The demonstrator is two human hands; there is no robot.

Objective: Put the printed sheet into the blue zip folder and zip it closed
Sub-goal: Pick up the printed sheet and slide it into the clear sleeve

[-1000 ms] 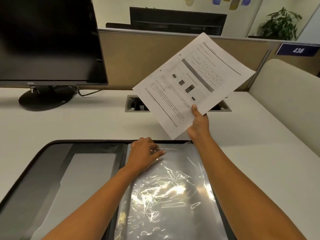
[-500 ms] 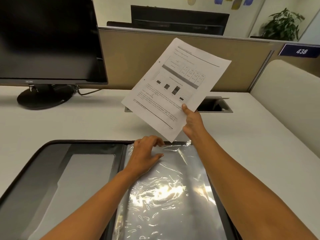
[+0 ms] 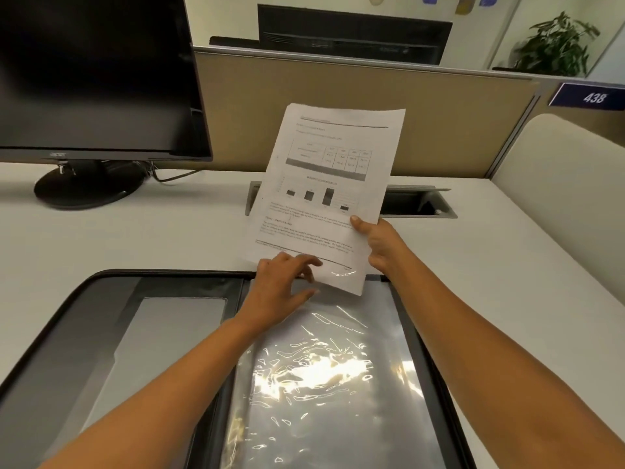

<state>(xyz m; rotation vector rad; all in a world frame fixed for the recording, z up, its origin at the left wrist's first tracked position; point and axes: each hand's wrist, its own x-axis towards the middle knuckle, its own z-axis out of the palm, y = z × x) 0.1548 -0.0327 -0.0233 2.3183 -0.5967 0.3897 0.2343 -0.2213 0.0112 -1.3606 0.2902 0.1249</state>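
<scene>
Grip of right hand [image 3: 382, 247] pinches printed sheet [image 3: 333, 170]; left hand [image 3: 277, 287], fingers loose, touches clear sleeve [image 3: 324, 394].

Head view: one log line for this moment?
right hand: pinches white printed paper sheet | left hand: at clear plastic sleeve mouth | dark zip folder: open flat | sheet corner: in sleeve

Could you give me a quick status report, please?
Right hand pinches printed sheet, corner at clear sleeve. Left hand at sleeve mouth. Zip folder open flat. Nothing blocking.

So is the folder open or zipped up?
Open. The zip folder lies spread flat on the desk, both inside halves showing; the right hand holds the printed sheet over its top edge.
</scene>
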